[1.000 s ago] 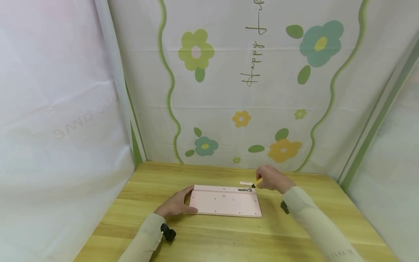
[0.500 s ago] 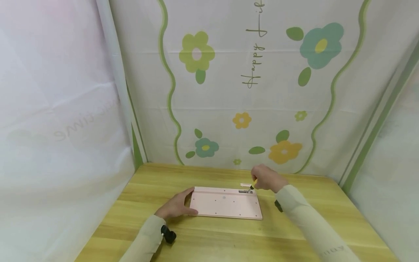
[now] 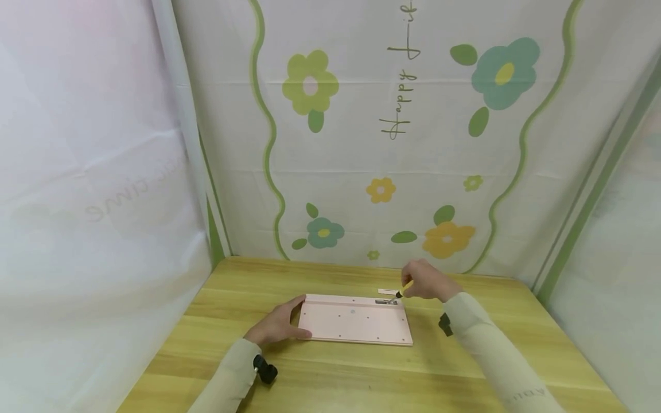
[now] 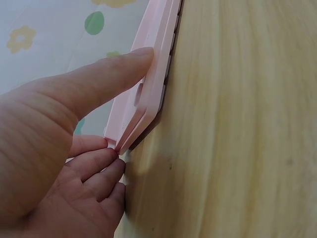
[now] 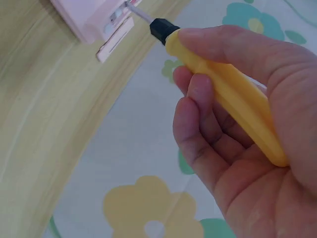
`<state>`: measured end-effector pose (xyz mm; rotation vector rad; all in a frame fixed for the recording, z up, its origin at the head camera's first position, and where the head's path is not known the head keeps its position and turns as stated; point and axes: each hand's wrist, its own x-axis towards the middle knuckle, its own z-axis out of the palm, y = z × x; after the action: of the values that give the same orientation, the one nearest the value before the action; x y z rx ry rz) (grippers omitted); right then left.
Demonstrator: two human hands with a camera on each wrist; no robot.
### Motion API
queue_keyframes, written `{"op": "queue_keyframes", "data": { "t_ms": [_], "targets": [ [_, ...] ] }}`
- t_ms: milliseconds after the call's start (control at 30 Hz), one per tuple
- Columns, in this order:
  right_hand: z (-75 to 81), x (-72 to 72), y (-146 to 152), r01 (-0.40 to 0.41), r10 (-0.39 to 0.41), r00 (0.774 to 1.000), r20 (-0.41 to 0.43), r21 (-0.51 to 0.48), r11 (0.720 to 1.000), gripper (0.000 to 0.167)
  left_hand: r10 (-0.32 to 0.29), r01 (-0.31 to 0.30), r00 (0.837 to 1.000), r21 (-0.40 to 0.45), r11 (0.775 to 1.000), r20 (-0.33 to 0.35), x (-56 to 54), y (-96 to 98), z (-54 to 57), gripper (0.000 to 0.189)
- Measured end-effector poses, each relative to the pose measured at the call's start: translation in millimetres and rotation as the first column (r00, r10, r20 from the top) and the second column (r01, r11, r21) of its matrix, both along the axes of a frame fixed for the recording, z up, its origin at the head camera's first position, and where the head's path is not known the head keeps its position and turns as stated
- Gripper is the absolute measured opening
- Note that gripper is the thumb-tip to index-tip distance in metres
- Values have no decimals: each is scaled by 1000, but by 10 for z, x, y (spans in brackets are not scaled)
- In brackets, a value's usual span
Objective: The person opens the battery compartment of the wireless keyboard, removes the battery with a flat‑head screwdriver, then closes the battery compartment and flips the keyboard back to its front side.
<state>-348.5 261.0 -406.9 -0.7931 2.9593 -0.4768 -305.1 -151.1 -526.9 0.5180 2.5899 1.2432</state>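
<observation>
A pink keyboard [image 3: 356, 324] lies face down on the table, with dark keys along its underside in the left wrist view. My left hand [image 3: 279, 322] grips its left end, thumb on the near edge and fingers at the far corner. In my right hand [image 3: 427, 281] is a screwdriver [image 5: 233, 99] with a yellow handle and a black collar. Its metal shaft slants down into the open battery compartment [image 3: 386, 302] near the far right corner. Whether the tip touches anything inside is too small to tell. A thin pink cover [image 5: 116, 39] lies just behind the compartment.
The wooden table [image 3: 330, 378] extends around the keyboard. A white curtain with printed flowers [image 3: 341, 143] hangs behind the far edge, and more fabric [image 3: 93, 201] hangs at the sides. Each wrist wears a small black camera [image 3: 265, 370].
My right hand shifted slightly left with the screwdriver, then back right, its tip staying at the compartment. The left hand and the keyboard keep their place.
</observation>
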Motion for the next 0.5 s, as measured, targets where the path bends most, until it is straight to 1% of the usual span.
{"op": "queue_keyframes", "data": {
  "t_ms": [100, 267, 367, 500],
  "targets": [
    [-52, -47, 109, -5, 6, 999, 31, -59, 998, 16, 8, -8, 1000, -4, 1000, 1, 6, -1, 9, 105],
    [-133, -111, 280, 41, -29, 994, 102, -117, 992, 14, 17, -17, 1000, -8, 1000, 5, 16, 2, 25, 105],
    [-164, -104, 349, 79, -57, 986, 156, -141, 987, 18, 18, -18, 1000, -8, 1000, 7, 15, 2, 20, 105],
    [-189, -76, 411, 108, -67, 973, 221, -181, 977, 24, 15, -15, 1000, -15, 1000, 11, 9, 0, 8, 106]
  ]
}}
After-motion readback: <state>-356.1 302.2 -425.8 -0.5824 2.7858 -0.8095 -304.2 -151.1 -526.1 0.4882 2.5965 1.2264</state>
